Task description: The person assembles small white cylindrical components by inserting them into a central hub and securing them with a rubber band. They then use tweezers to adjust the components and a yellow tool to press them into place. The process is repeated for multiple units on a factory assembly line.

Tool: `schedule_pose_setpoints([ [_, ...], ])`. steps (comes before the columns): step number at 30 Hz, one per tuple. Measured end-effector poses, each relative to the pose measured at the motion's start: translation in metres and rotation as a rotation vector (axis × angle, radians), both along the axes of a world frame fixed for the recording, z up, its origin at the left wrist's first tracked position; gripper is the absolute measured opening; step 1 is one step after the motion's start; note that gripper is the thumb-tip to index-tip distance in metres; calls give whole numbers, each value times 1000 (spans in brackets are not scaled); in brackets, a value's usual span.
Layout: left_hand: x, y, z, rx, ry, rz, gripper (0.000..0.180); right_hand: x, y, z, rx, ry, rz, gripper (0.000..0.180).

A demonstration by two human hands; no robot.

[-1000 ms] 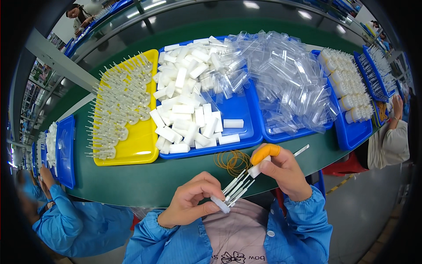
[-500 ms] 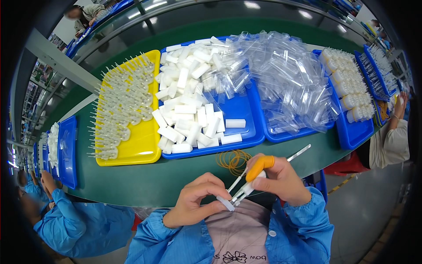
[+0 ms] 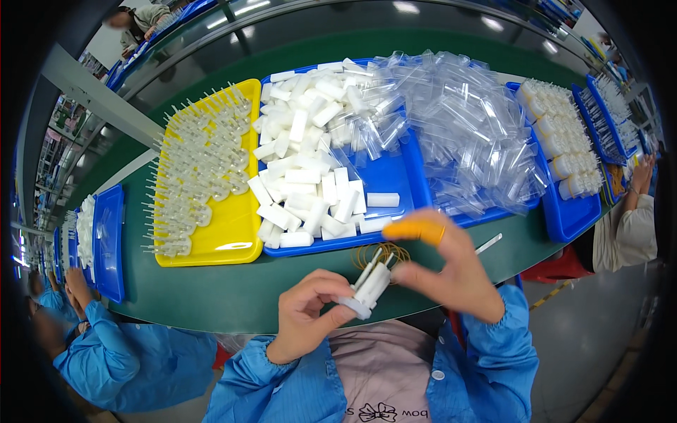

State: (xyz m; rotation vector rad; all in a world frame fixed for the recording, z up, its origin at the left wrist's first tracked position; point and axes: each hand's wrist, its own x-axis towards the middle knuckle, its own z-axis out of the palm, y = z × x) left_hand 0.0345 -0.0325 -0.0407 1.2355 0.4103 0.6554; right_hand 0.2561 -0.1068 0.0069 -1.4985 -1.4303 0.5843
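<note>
My left hand (image 3: 307,312) pinches the round base of a white plastic pronged piece (image 3: 361,307), tilted up to the right. A white foam block (image 3: 375,282) stands among its thin prongs. At its right is my right hand (image 3: 462,271), slightly blurred, with thumb and forefinger spread apart and nothing visible between them. The thumb tip is close to the block; whether it touches, I cannot tell. An orange finger cot (image 3: 417,231) covers one finger. Just behind the pronged piece, a bundle of rubber bands (image 3: 363,255) lies on the green table (image 3: 211,296).
A yellow tray (image 3: 229,240) holds similar pronged pieces. Blue trays hold white foam blocks (image 3: 300,176), clear plastic sleeves (image 3: 465,134) and banded bundles (image 3: 553,134). A pale flat strip (image 3: 489,243) lies right of my hand. Co-workers sit at left (image 3: 134,359) and right (image 3: 624,236).
My right hand has let go of the foam block and moved up and away, fingers spreading. The pronged piece has tilted more upright, with the block among its prongs.
</note>
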Motion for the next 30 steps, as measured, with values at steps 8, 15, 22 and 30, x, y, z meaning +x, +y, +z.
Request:
schedule_pose_setpoints([
  [8, 0, 5, 0, -60, -11, 153, 24, 20, 61, -26, -139, -924, -132, 19],
  [15, -4, 10, -2, -19, -1, 279, 19, 22, 42, -11, 56, -648, -162, 18],
  [22, -6, 9, 1, 236, -60, 193, 12, 20, 5, 11, -205, 459, -127, 22],
  [30, 4, 8, 18, 485, -11, 76, 19, 15, 11, -6, -184, 436, -129, 27],
])
